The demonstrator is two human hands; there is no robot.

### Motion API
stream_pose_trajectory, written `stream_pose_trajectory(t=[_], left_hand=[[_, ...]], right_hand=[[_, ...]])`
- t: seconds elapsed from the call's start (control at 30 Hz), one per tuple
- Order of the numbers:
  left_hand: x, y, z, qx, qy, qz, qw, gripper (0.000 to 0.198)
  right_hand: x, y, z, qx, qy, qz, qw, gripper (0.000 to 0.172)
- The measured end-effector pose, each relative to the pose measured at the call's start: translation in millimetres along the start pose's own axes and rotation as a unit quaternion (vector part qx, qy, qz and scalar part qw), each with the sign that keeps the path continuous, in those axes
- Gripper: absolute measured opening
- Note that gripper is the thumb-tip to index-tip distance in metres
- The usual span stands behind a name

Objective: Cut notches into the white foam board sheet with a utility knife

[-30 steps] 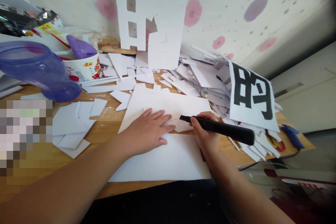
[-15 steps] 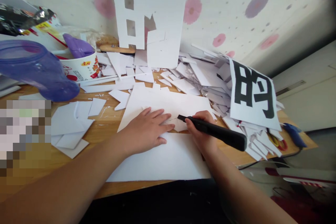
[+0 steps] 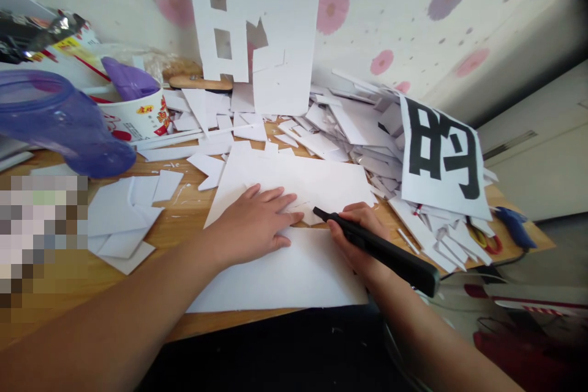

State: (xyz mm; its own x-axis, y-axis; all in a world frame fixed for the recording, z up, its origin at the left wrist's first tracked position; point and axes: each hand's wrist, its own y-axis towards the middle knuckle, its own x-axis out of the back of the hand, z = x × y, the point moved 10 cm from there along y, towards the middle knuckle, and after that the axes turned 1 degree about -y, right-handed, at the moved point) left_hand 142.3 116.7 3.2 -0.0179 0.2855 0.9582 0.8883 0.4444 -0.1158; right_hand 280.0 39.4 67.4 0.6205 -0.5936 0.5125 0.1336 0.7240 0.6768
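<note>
My left hand (image 3: 255, 223) lies flat with its fingers spread on a white foam board sheet (image 3: 321, 180) that bears short cut marks. My right hand (image 3: 361, 236) is wrapped round a black utility knife (image 3: 386, 254), whose tip points left at the sheet's near part, just right of my left fingertips. Whether the blade touches the board I cannot tell. Nearer to me a second white sheet (image 3: 275, 282) lies along the table edge. Upright at the back stands a white board (image 3: 285, 86) with square holes cut in it.
White offcuts (image 3: 362, 122) are heaped along the back and right. A paper with a black printed character (image 3: 443, 156) leans on them at right, by a blue glue gun (image 3: 514, 226). At left stand a purple translucent jug (image 3: 68, 116) and a paper tub (image 3: 142, 113).
The knife has tipped: its rear end has swung down and toward me, and my right hand has shifted slightly right. My left hand stays on the sheet. The view has shifted slightly.
</note>
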Motion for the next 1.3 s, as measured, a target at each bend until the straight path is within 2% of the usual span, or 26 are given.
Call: stream_pose_trajectory(t=[0.27, 0.5, 0.73, 0.8, 0.83, 0.93, 0.97, 1.0, 1.07, 1.13, 1.2, 1.3], left_hand=[[1.6, 0, -1, -0.002, -0.004, -0.022, 1.0, 0.047], [1.0, 1, -1, 0.008, 0.015, -0.002, 1.0, 0.047], [-0.8, -2, -2, -0.021, 0.007, -0.006, 1.0, 0.051], [10.8, -4, 1, -0.026, -0.007, -0.046, 0.999, 0.047], [22.2, -6, 8, -0.011, -0.015, -0.087, 0.996, 0.042], [59.7, -21, 49, 0.117, -0.018, -0.213, 0.97, 0.038], [66.1, -28, 67, 0.177, -0.009, -0.223, 0.959, 0.04], [68.0, -33, 84, 0.235, 0.003, -0.21, 0.949, 0.041], [64.4, -42, 113, 0.323, 0.02, -0.157, 0.933, 0.046], [58.8, -46, 128, 0.36, 0.027, -0.117, 0.925, 0.051], [54.0, -47, 136, 0.376, 0.021, -0.101, 0.921, 0.054], [48.5, -46, 142, 0.394, -0.007, -0.105, 0.913, 0.055]], right_hand=[[5, -13, 2, -0.018, -0.015, -0.004, 1.0, 0.013], [13, -23, 6, -0.01, -0.002, -0.024, 1.0, 0.017], [19, -24, -6, -0.044, 0.024, -0.033, 0.998, 0.017], [28, -24, -18, -0.077, 0.044, -0.076, 0.993, 0.013], [35, -24, -26, -0.093, 0.048, -0.105, 0.989, 0.011], [57, -18, -45, -0.104, -0.002, -0.145, 0.984, 0.009], [63, -15, -48, -0.091, -0.043, -0.135, 0.986, 0.011], [68, -11, -50, -0.065, -0.093, -0.112, 0.987, 0.015], [75, -8, -51, -0.003, -0.182, -0.055, 0.982, 0.017], [71, -12, -56, 0.057, -0.249, 0.046, 0.966, 0.016], [61, -24, -62, 0.112, -0.309, 0.158, 0.931, 0.023], [55, -41, -78, 0.13, -0.358, 0.248, 0.891, 0.03]])
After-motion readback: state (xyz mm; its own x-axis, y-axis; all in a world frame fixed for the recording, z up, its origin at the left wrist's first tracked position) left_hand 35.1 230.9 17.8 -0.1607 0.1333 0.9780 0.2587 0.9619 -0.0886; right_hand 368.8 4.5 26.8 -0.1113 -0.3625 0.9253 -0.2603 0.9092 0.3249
